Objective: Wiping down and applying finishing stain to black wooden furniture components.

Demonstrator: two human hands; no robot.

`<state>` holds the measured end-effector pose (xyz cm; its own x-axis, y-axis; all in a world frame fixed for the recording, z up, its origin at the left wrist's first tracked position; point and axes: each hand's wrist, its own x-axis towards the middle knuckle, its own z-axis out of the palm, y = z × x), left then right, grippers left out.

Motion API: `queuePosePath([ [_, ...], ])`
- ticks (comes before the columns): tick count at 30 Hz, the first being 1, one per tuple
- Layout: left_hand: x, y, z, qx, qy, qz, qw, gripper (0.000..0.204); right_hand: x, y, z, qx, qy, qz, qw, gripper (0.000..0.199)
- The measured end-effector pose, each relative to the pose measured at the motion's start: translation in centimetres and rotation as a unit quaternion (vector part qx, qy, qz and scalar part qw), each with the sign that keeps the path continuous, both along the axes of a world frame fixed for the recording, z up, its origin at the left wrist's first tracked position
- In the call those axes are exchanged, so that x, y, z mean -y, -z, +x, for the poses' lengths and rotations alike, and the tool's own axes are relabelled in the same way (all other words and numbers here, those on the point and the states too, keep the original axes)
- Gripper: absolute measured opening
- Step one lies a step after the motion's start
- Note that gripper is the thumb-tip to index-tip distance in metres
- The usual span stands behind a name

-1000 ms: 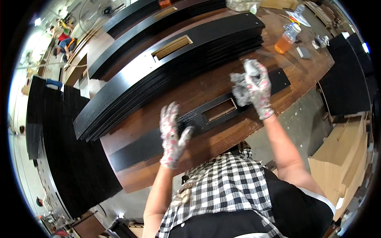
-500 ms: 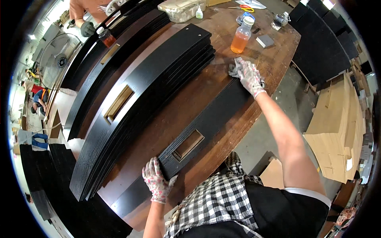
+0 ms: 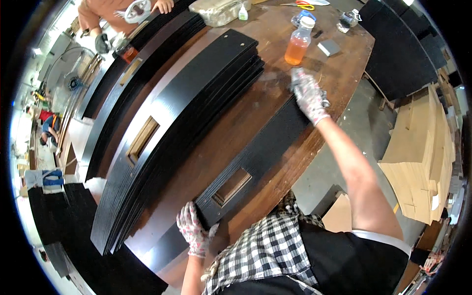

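Note:
A black board (image 3: 268,142) with a rectangular slot lies slantwise on the brown table in front of me. My left hand (image 3: 192,228), in a white glove with a pink-red pattern, grips its near end, fingers on one side and thumb on the other. At the far end my right hand (image 3: 309,96), in a similar glove, is closed on a grey rag (image 3: 296,76) and pressed down by the board's tip. The rag is mostly hidden under the fingers and somewhat blurred. Left of the board rises a stack of curved black boards (image 3: 182,93), the top one slotted.
Beyond my right hand stand a bottle of orange liquid (image 3: 297,46) and a grey block (image 3: 328,47). Scissors (image 3: 306,5), a small white bottle (image 3: 243,13) and a wrapped bundle (image 3: 214,12) lie farther back. Across the table, a person (image 3: 115,19) works by more black boards.
My right hand has shifted slightly with the rag, now more covered by the fingers. My left hand stays on the board's end. The person across has moved, holding the other orange-liquid bottle tilted.

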<state>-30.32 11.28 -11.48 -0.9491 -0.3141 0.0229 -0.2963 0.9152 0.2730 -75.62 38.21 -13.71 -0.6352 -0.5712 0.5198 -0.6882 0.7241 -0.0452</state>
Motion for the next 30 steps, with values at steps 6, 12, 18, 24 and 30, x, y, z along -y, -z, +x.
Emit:
queuePosePath([
  [6,0.1,0.4,0.5,0.012,-0.023,-0.003,1.000,0.102,7.3,1.2,16.2,0.054,-0.054,-0.048,0.996,0.042],
  [12,0.4,1.6,0.1,-0.022,-0.016,-0.021,0.999,0.097,12.9,3.1,31.8,0.151,-0.413,-0.181,0.880,0.056],
  [18,1.2,-0.2,-0.3,-0.028,0.001,-0.015,0.999,0.096,8.8,-3.4,28.4,0.302,-0.309,-0.325,0.841,0.047],
  [24,2.5,-6.2,0.3,-0.065,0.015,-0.079,0.995,0.104,7.4,-6.9,29.6,0.277,-0.322,-0.391,0.817,0.068],
  [30,7.9,-15.2,0.0,-0.113,-0.037,-0.155,0.981,0.103,7.1,-8.9,28.9,0.316,-0.350,-0.381,0.795,0.052],
])
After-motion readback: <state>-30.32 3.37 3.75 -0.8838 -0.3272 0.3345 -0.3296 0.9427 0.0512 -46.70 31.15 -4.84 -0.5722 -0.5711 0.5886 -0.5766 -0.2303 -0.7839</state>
